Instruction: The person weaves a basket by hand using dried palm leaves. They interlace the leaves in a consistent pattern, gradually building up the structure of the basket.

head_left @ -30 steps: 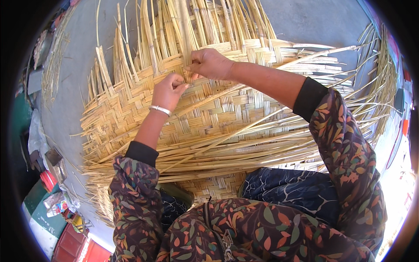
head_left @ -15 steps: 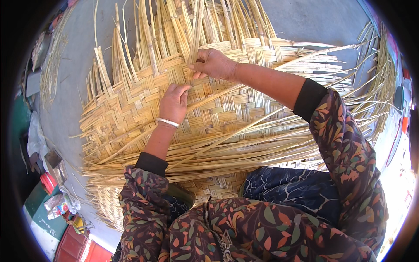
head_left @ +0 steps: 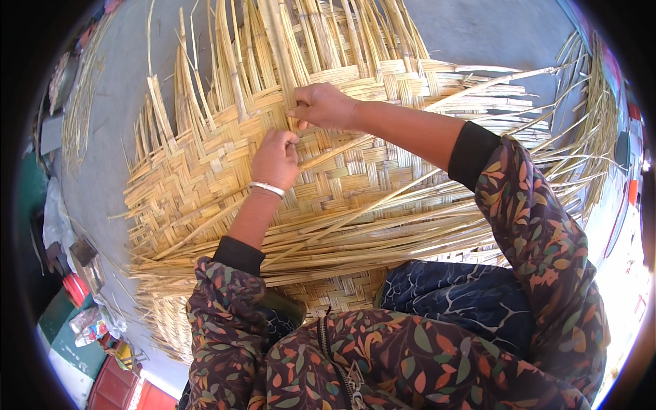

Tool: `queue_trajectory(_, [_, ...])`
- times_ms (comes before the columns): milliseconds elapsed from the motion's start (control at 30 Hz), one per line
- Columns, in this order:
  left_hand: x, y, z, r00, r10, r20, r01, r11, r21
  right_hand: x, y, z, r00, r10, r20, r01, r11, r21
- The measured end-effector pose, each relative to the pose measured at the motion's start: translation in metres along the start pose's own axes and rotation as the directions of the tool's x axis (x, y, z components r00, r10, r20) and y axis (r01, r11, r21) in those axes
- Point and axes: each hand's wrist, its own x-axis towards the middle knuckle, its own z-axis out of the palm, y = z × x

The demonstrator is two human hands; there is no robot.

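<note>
A large woven mat of flat, straw-yellow reed strips [head_left: 239,160] spreads before me. My right hand [head_left: 326,107] pinches a long reed strip [head_left: 279,51] that stands up from the mat's middle and runs toward the far edge. Just below and to the left, my left hand [head_left: 275,158], with a white bangle at the wrist, is closed with its thumb against the fingers. It sits on the weave by the strip's lower end. What lies inside its fingers is hidden.
Loose reed ends [head_left: 383,34] fan out beyond the mat's far side. Long loose reeds [head_left: 355,236] lie across its near part, close to my knees. More reeds [head_left: 598,130] are heaped at the right. Bags and a red chair-like item [head_left: 113,383] stand at the left on grey floor [head_left: 102,198].
My right hand has shifted slightly left, and the reed strip's upper part has swung left with it. The left hand's fingers have curled in more tightly.
</note>
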Motion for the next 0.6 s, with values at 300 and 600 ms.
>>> queue_trajectory(300, [0.081, 0.046, -0.068, 0.956, -0.227, 0.183, 0.289, 0.822, -0.491, 0.008, -0.013, -0.003, 0.994, 0.077, 0.076, -0.072, 0.995, -0.071])
queue_trajectory(600, [0.112, 0.041, -0.080, 0.947, -0.112, 0.301, 0.236, 0.878, -0.417, 0.007, -0.011, -0.003, 0.996, 0.067, 0.052, -0.060, 0.990, -0.127])
